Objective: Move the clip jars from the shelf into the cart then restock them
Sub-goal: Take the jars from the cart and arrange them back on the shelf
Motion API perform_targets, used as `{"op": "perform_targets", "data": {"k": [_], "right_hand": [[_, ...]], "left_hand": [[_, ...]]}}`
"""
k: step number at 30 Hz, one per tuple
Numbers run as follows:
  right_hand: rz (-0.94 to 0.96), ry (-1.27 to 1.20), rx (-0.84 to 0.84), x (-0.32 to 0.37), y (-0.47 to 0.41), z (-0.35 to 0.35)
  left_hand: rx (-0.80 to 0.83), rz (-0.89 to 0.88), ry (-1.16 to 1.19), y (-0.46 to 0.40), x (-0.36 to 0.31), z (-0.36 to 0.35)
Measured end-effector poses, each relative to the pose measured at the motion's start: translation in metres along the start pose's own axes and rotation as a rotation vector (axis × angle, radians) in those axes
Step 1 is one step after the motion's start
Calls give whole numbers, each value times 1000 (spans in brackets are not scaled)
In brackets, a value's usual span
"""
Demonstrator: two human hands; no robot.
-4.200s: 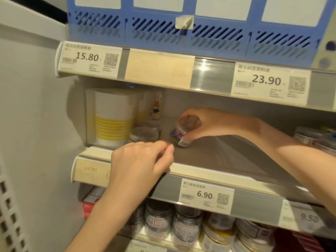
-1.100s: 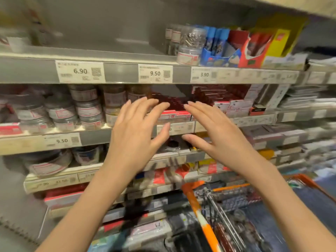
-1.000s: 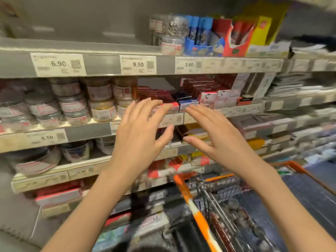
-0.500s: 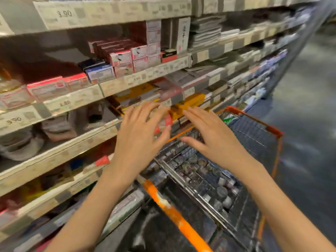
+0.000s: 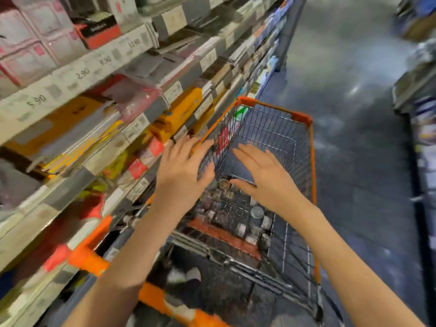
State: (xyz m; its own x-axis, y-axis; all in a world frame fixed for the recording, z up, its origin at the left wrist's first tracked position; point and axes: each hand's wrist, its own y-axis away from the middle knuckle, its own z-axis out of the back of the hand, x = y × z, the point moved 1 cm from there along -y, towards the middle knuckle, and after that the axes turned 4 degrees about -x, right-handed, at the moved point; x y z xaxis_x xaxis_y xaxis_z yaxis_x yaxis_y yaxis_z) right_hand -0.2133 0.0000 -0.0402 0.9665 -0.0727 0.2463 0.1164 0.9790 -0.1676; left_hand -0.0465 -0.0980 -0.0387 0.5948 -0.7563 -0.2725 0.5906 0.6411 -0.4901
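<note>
Orange-rimmed cart [image 5: 299, 118] now filled view; gaze swung down from shelf [image 5: 99, 67]. Left hand [image 5: 181, 175], right hand [image 5: 266, 178] both grips spread, empty, over clip jars [image 5: 236, 215] in cart.

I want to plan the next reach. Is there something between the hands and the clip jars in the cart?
Nothing visible blocks them. The left hand and right hand hover open above the cart, whose top is open. The jars lie uncovered on its wire floor, just below the hands.
</note>
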Motion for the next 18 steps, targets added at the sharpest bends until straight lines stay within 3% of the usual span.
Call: {"op": "perform_targets", "data": {"k": [5,18], "right_hand": [[-135,-26,69,-25,-18,-31],[-383,-99,190,-95,-17,-146]], "left_hand": [[201,-8,31,-25,22,-44],[426,-117,164,-36,37,-178]]}}
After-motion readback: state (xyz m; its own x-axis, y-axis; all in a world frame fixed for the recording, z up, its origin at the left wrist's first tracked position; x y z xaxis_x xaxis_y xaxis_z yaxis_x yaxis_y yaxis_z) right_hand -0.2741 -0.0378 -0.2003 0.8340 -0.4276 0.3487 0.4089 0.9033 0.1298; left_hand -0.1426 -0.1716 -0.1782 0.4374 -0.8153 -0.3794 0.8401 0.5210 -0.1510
